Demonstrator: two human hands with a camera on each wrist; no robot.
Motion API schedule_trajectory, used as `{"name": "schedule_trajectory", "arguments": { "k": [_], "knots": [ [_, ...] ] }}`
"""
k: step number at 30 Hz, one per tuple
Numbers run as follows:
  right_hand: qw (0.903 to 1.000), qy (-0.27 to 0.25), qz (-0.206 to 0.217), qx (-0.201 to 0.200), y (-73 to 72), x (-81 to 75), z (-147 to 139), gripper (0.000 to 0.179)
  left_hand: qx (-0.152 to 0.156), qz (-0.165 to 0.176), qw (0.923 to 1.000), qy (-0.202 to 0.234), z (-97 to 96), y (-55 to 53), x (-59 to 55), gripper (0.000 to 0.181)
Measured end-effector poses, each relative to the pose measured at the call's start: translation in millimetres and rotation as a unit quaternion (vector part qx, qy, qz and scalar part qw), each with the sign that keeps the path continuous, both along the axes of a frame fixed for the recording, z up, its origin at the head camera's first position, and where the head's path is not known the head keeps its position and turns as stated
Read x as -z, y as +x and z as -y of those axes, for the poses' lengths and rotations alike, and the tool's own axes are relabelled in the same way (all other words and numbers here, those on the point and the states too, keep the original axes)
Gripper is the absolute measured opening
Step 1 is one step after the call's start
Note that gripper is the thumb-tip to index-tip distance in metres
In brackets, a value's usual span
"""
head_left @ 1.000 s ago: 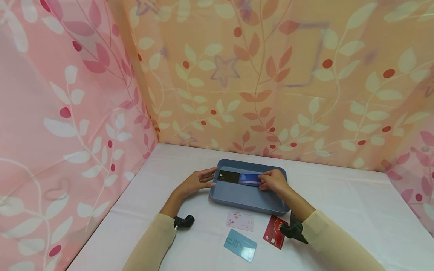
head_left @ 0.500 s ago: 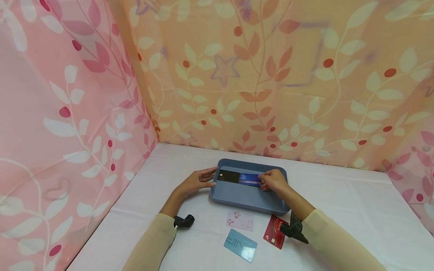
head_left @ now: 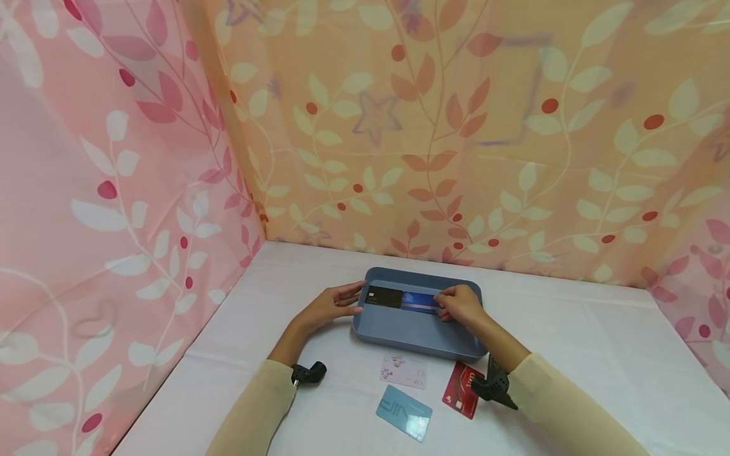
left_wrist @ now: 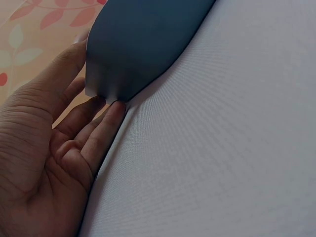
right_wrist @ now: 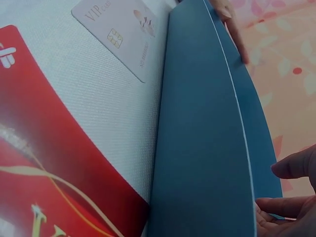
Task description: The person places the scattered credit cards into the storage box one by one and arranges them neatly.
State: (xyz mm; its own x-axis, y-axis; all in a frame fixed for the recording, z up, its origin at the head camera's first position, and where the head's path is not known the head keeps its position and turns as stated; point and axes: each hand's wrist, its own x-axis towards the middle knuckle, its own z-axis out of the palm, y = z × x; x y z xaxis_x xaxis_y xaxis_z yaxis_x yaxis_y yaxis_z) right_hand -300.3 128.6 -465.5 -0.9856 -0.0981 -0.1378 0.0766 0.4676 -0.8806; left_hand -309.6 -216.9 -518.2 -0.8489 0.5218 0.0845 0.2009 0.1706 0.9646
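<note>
Left hand (head_left: pixel 327 307), fingers spread, touched one tray (head_left: pixel 407 330) at 9 o'clock; right hand (head_left: pixel 461 305) pinched one blue card (head_left: pixel 418 301) inside, 3 o'clock of one black card (head_left: pixel 384 297). Three loose cards (head_left: pixel 403 413) lay outside, 6 o'clock.

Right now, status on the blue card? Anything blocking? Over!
Right fingers pinching blue rectangular card inside blue-grey rectangular tray. Left fingers touching tray's wall. Black rectangular card just left; nothing visibly blocking.

Glare marks the teal card (head_left: pixel 403 413); the left wrist view is dim.

Curtained-off space, orange leafy cloth (head_left: pixel 410 126) behind, pink leafy cloth (head_left: pixel 97 215) beside, white tabletop (head_left: pixel 599 335)
</note>
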Motion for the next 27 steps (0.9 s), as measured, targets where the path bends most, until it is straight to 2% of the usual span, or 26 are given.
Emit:
{"name": "schedule_trajectory", "arguments": {
  "k": [6, 12, 19, 27],
  "knots": [
    [0.9991, 0.032, -0.027, -0.002, 2.2, -0.3, -2.7, 0.04, 0.003, -0.002, 1.0, 0.005, -1.3, -1.2, 1.1, 0.072],
    [0.9977, 0.04, -0.054, -0.014, 9.9, -9.7, -3.7, 0.045, 0.001, -0.003, 1.0, 0.001, -2.3, -0.7, -0.2, 0.072],
    [0.9943, 0.041, -0.095, -0.027, 28.3, -28.1, -5.2, 0.042, -0.002, 0.0, 1.0, 0.002, -2.4, 0.6, -0.1, 0.072],
    [0.9876, 0.045, -0.144, -0.041, 52.4, -41.2, -16.3, 0.032, 0.003, -0.001, 1.0, 0.007, -0.1, 0.3, 1.7, 0.072]
  ]
}}
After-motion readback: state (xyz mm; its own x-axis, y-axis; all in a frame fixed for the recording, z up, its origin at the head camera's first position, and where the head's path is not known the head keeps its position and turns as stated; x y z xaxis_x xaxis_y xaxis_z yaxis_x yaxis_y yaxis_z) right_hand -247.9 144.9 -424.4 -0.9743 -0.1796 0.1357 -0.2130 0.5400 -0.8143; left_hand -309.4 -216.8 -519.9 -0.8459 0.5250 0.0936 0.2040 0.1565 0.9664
